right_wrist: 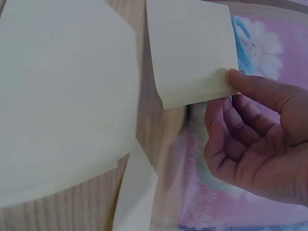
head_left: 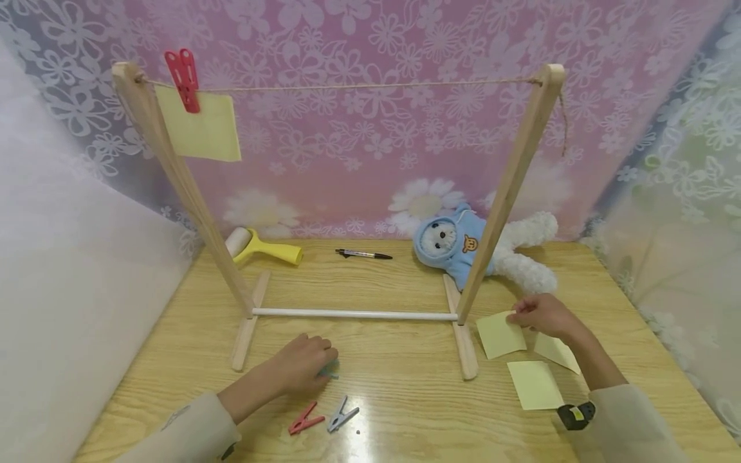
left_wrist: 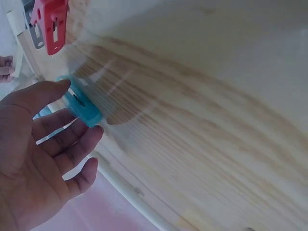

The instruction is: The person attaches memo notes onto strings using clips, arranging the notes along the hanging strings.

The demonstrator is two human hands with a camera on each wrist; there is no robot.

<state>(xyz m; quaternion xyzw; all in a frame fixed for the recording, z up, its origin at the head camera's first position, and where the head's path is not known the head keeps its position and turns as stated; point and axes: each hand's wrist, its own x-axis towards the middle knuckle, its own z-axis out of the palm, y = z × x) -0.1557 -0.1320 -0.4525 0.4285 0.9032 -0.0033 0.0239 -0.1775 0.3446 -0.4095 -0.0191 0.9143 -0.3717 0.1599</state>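
At the front left of the table my left hand (head_left: pixel 303 362) holds a blue clothespin (left_wrist: pixel 83 103) between thumb and fingers. A red clothespin (head_left: pixel 304 419) and a grey clothespin (head_left: pixel 343 415) lie just in front of it. On the right, my right hand (head_left: pixel 547 315) pinches the corner of a yellow sticky note (right_wrist: pixel 195 48) with thumb and fingertips. Two more yellow notes lie close by, one under the wrist (head_left: pixel 557 352) and one nearer the front (head_left: pixel 535 386). A red clothespin (head_left: pixel 186 83) clips another yellow note (head_left: pixel 202 128) to the string at its left end.
A wooden frame (head_left: pixel 509 186) with a string (head_left: pixel 370 85) across its top and a white rod (head_left: pixel 353 314) low down stands mid-table. Behind it lie a yellow-handled roller (head_left: pixel 278 249), a pen (head_left: pixel 363 254) and a plush toy in a blue hoodie (head_left: pixel 463 241).
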